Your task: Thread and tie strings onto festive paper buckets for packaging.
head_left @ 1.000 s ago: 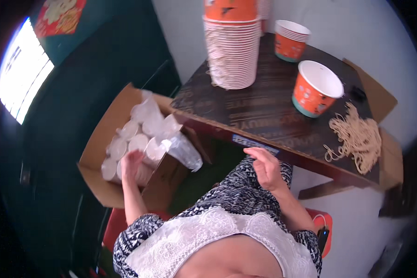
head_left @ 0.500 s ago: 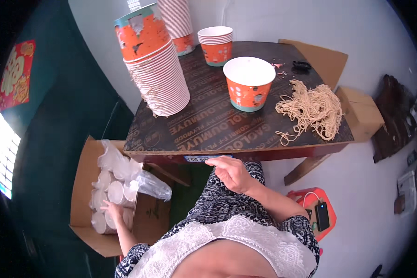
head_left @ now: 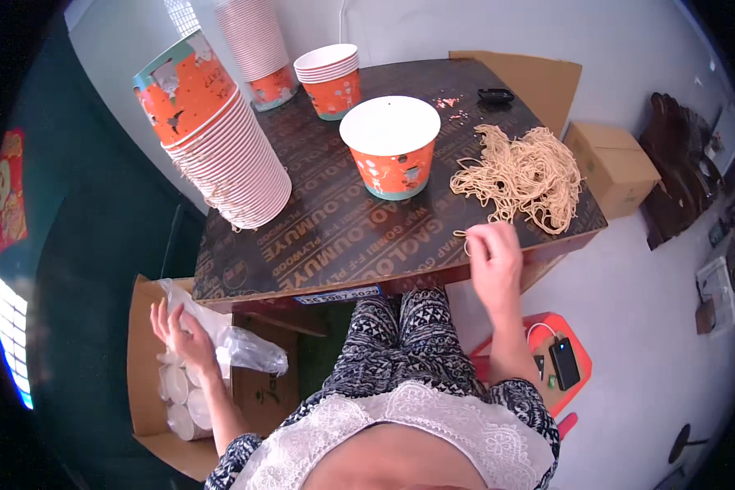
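At the table's front edge, my right hand [head_left: 496, 261] is closed in a pinch on a loose loop of beige cord. The tangled heap of that cord [head_left: 527, 184] lies just beyond it. My left hand [head_left: 184, 333] is raised above the open carton [head_left: 143, 351] at the lower left, fingers spread and nothing in them. Inside the carton are several white cups or tubs [head_left: 196, 404] and clear plastic wrap [head_left: 253, 351]. A single orange paper bucket [head_left: 396, 167], white inside with a teal base, stands upright mid-table.
A tall leaning stack of upside-down buckets [head_left: 229, 159] stands at the table's left, cord strands along its side. Behind are another tall stack [head_left: 257, 49] and a short upright one [head_left: 332, 86]. A black object [head_left: 496, 95] lies far right. A red stool [head_left: 576, 343] holds a phone [head_left: 563, 363].
My left hand has lifted out of the carton, empty. My right hand has moved forward and right from above my lap to the cord's loose end. The view has shifted slightly.
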Demonstrator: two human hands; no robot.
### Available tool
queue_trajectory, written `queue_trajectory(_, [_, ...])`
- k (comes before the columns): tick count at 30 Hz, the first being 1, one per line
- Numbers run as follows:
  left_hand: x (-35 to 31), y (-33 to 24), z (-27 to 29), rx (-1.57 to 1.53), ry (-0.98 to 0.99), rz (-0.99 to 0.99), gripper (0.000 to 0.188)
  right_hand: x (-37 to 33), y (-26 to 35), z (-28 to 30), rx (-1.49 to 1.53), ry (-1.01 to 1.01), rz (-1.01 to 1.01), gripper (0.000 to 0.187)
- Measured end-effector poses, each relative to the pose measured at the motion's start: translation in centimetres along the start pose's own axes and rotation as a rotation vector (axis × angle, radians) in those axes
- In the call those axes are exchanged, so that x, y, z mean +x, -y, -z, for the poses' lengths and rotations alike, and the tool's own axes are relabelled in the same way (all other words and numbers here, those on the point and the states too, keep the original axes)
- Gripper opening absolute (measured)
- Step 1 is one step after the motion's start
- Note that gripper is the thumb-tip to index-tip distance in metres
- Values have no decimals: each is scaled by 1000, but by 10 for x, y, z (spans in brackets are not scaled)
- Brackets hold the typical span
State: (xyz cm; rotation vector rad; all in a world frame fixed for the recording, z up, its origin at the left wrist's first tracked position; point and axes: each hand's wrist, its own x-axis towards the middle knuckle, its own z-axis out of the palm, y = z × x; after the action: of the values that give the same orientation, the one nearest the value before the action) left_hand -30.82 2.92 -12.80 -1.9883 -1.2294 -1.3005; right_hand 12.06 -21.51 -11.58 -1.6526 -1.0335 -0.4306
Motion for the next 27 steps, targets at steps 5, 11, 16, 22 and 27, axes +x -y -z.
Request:
queue_trajectory(5, [13,-90,-23,-445,112,-51,15,7,-46,31,-187,142,-8,13])
queue_trajectory(11, [16,-165,-30,-728,299,-122,13,19,-58,23,-205,333,70,18])
queue_trajectory(16, [23,-199,-29,-894,369,-164,14,19,-72,12,-207,383,66,7])
queue_trajectory(22, [42,-241,-32,-1040,470,-308,14,29,-68,9,-128,242,84,8])
queue_trajectory(27, [61,-287,-42,-1132,536,-437,14,48,-39,12,-85,184,165,9])
